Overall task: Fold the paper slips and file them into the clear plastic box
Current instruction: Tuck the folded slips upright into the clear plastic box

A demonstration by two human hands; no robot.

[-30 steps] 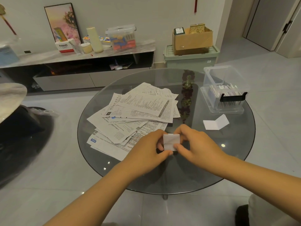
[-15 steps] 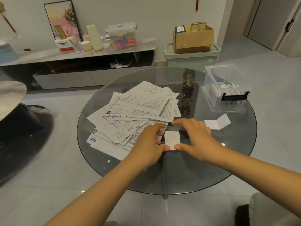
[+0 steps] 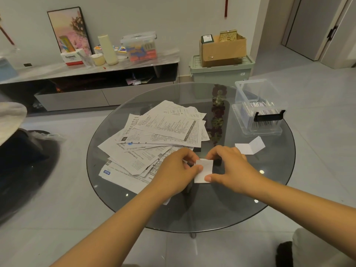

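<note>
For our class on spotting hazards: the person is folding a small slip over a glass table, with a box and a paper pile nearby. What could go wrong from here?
1. The slip is pinched only at its edges by both hands, so the crease may come out crooked.
2. The left forearm lies across the pile; moving it could drag sheets off the table.
3. A folded slip lies loose beside the box and could be missed.

Two hands (image 3: 173, 170) (image 3: 231, 168), two folded slips (image 3: 205, 170) (image 3: 249, 147), one box (image 3: 258, 106).
</note>
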